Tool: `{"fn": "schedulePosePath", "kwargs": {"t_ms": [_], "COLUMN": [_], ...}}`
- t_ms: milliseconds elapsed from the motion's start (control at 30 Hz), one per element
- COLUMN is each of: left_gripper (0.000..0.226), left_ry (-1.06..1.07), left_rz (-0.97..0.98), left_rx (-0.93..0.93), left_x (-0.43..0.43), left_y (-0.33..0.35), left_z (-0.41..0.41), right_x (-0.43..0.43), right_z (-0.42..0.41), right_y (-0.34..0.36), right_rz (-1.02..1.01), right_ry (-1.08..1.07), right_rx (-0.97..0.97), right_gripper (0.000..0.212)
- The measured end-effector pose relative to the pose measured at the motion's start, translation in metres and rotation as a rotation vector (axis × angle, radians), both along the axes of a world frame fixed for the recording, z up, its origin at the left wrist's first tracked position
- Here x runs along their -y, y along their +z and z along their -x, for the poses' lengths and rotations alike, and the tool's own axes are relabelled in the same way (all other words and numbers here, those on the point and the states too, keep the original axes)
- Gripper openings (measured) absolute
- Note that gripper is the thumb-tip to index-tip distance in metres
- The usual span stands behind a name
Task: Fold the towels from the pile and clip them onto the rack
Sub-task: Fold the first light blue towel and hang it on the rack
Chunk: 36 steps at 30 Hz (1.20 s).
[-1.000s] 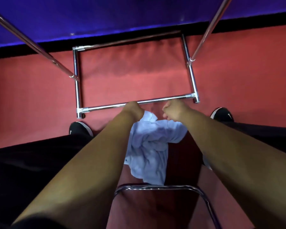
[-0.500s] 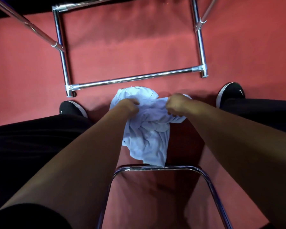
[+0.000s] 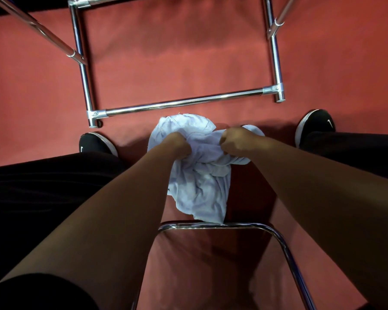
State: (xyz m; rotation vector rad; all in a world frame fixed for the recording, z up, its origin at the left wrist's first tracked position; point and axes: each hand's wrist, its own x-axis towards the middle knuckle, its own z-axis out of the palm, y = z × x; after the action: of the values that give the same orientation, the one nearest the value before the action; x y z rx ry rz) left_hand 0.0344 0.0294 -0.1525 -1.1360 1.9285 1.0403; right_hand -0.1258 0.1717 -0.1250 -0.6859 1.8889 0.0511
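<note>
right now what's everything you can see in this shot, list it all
towel: one, white, bunched, between the feet, lower end at the chrome tube
rack: one, chrome, base frame on the floor ahead, uprights rising out of view
chrome tube: one, silver, bent, bottom centre
floor: red, under everything
shoes: two, black, either side of the towel
trousers: black, at the left and right edges
left hand: bare, grips the towel's top
right hand: bare, grips the towel's top
</note>
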Motion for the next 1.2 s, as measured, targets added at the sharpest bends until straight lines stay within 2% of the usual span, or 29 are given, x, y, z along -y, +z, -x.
{"fn": "schedulePosePath", "kwargs": {"t_ms": [67,100,200,300,367,433,500,600,633,733,933,1000,1200], "left_gripper": [0.032,0.035,0.008,0.022,0.025,0.017,0.014,0.008,0.005,0.016,0.012,0.014,0.025], "left_ry": [0.091,0.103,0.201,0.221,0.269,0.262,0.24,0.244,0.239,0.257,0.23,0.223,0.108], "left_rz": [-0.075,-0.082,-0.174,-0.263,-0.287,-0.282,-0.283,-0.274,-0.256,-0.211,-0.137,-0.125,-0.05], "left_rx": [-0.093,-0.128,-0.227,-0.256,-0.257,-0.284,-0.301,-0.367,-0.387,-0.438,-0.539,-0.553,-0.63], "left_x": [0.001,0.001,-0.001,-0.001,0.003,0.008,0.015,0.021,0.023,0.028,0.025,0.022,0.022], "left_y": [-0.001,0.0,0.005,0.013,0.019,0.025,0.028,0.047,0.054,0.079,0.138,0.162,0.245], "left_z": [0.002,0.004,0.016,0.027,0.032,0.033,0.033,0.034,0.034,0.036,0.038,0.038,0.037], "right_x": [0.001,0.001,-0.001,-0.002,0.001,0.009,0.012,0.014,0.016,0.025,0.024,0.018,0.017], "right_z": [0.002,0.004,0.007,0.013,0.018,0.013,0.016,0.023,0.026,0.031,0.031,0.031,0.041], "right_y": [-0.003,-0.004,-0.012,-0.044,-0.051,-0.006,0.012,0.028,0.033,0.056,0.119,0.146,0.25], "right_rz": [0.055,0.106,0.279,0.372,0.349,0.347,0.333,0.324,0.348,0.38,0.509,0.553,0.742], "right_ry": [0.031,0.032,-0.044,-0.068,-0.048,-0.059,-0.092,-0.106,-0.114,-0.14,-0.221,-0.251,-0.285], "right_rx": [-0.014,-0.032,-0.031,-0.045,-0.015,-0.002,0.035,0.043,0.033,0.027,0.124,0.119,0.011], "right_gripper": [0.025,0.026,0.047,0.053,0.041,0.016,0.023,0.014,0.017,0.029,0.016,0.008,0.009]}}
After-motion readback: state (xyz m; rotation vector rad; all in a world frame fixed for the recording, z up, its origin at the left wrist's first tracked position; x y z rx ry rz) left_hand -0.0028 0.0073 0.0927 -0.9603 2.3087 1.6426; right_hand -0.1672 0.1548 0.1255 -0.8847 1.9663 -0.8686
